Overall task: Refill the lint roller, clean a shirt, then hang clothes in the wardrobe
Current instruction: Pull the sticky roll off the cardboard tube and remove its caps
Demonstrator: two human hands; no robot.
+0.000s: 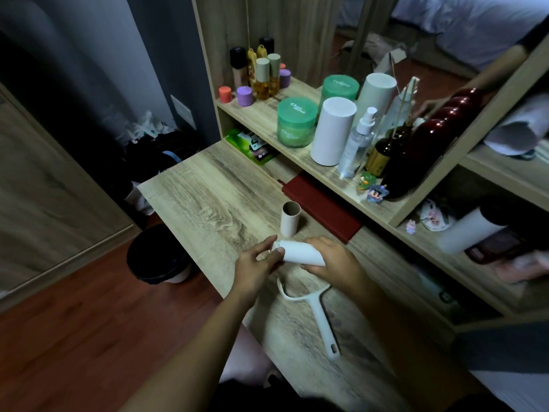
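Over the desk (208, 188), fresh roll (300, 255) is clamped by curled fingers of left hand (255, 263) and right hand (329, 260): refill step, seating onto the nearer bare handle (318, 310) is needed next.

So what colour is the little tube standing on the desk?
The tube is brown, seen best in the head view.

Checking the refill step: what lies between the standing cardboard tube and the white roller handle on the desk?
The white refill roll, gripped by the left hand and the right hand, shown in the head view.
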